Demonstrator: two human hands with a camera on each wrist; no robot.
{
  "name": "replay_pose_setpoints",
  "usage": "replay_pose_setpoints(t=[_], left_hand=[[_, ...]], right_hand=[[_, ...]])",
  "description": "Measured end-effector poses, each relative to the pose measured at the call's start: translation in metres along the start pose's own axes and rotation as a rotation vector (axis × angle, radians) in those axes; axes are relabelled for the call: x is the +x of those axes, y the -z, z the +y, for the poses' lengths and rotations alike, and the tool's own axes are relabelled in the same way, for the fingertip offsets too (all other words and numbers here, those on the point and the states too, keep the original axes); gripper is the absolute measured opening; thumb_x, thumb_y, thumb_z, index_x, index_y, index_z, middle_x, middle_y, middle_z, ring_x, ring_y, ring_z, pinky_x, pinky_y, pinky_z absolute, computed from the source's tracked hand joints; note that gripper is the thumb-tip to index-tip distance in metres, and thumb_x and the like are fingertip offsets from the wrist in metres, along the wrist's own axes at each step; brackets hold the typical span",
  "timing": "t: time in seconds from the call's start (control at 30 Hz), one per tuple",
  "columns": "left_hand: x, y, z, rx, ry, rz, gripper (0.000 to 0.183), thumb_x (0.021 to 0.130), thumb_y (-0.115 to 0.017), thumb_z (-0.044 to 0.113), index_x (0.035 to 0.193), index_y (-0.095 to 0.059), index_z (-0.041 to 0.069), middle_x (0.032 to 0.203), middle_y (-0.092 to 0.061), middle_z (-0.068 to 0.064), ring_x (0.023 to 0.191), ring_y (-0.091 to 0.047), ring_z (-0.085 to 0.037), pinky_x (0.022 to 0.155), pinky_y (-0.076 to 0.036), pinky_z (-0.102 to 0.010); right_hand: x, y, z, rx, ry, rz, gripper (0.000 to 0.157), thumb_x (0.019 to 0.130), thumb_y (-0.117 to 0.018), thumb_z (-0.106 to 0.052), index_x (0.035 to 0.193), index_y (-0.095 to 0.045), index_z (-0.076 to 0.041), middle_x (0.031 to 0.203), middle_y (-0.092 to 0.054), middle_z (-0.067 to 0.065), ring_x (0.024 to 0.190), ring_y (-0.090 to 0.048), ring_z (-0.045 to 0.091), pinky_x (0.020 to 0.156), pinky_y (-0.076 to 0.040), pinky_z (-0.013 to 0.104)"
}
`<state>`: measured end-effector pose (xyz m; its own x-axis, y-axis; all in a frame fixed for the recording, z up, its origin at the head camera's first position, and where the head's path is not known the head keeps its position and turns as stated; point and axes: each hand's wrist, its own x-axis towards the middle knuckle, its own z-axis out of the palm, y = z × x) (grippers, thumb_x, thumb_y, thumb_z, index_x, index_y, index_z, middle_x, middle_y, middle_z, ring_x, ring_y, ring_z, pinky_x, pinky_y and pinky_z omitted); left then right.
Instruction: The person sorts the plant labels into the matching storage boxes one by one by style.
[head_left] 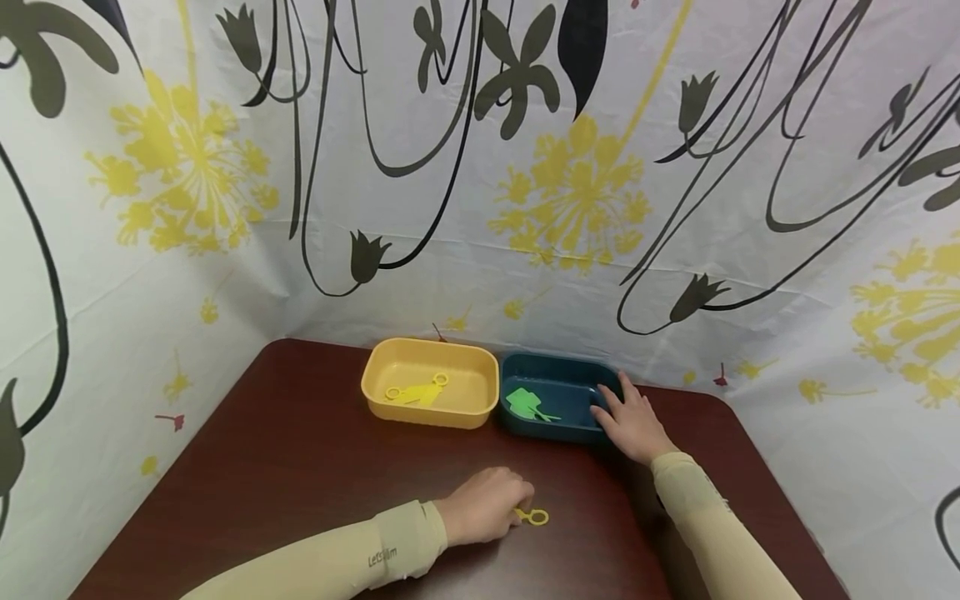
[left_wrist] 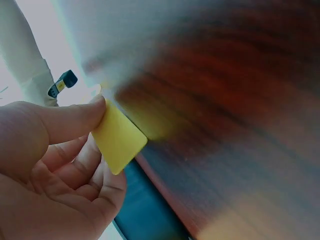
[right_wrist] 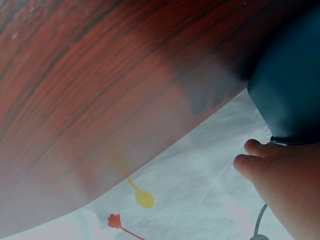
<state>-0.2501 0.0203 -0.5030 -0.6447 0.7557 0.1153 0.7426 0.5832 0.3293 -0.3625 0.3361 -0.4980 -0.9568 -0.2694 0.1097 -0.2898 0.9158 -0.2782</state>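
My left hand [head_left: 486,505] is low over the table, pinching a yellow flat tag [left_wrist: 120,140] between thumb and fingers. The tag's ring end [head_left: 537,517] sticks out to the right of the hand in the head view. My right hand [head_left: 634,427] lies at the right end of the dark blue bin [head_left: 558,432], its fingers spread over the rim. In the right wrist view that hand [right_wrist: 280,175] is beside the bin's wall, with much of it out of frame. Green flat pieces [head_left: 523,403] lie inside the bin at its left.
A yellow bin [head_left: 427,414] stands left of the blue one and holds several yellow ringed tags [head_left: 420,393]. Both bins sit at the back of the dark red-brown table [head_left: 300,467]. A white patterned cloth [head_left: 450,208] hangs behind and along the sides.
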Motion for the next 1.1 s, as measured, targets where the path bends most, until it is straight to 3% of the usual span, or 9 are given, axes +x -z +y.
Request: replay_pose_setpoints(t=[0.43, 0.73, 1.1], left_hand=[[-0.008, 0.012, -0.003, 0.02, -0.012, 0.057, 0.014, 0.088, -0.078, 0.01, 0.081, -0.07, 0.02, 0.072, -0.054, 0.015, 0.066, -0.048, -0.002, 0.063, -0.042, -0.019], [-0.012, 0.03, -0.008, -0.024, 0.047, 0.106, 0.008, 0.089, -0.078, 0.012, 0.091, -0.074, 0.019, 0.081, -0.063, 0.014, 0.073, -0.052, -0.003, 0.068, -0.046, -0.019], [-0.014, 0.048, -0.014, -0.036, 0.085, 0.172, 0.007, 0.089, -0.078, 0.013, 0.094, -0.075, 0.017, 0.081, -0.061, 0.012, 0.076, -0.053, -0.005, 0.071, -0.047, -0.02]], right_hand=[[0.001, -0.003, -0.005, 0.022, 0.001, -0.015, 0.075, 0.105, -0.039, -0.057, 0.156, -0.036, -0.003, 0.164, -0.002, 0.027, 0.147, -0.009, 0.051, 0.113, -0.007, 0.069], [-0.002, 0.0, 0.001, 0.033, 0.025, 0.005, 0.075, 0.104, -0.042, -0.056, 0.155, -0.035, -0.002, 0.164, -0.003, 0.029, 0.147, -0.008, 0.052, 0.112, -0.007, 0.07], [0.002, 0.003, 0.003, 0.041, 0.015, -0.018, 0.078, 0.104, -0.037, -0.06, 0.158, -0.03, -0.004, 0.164, -0.003, 0.028, 0.149, -0.005, 0.048, 0.113, -0.006, 0.069]])
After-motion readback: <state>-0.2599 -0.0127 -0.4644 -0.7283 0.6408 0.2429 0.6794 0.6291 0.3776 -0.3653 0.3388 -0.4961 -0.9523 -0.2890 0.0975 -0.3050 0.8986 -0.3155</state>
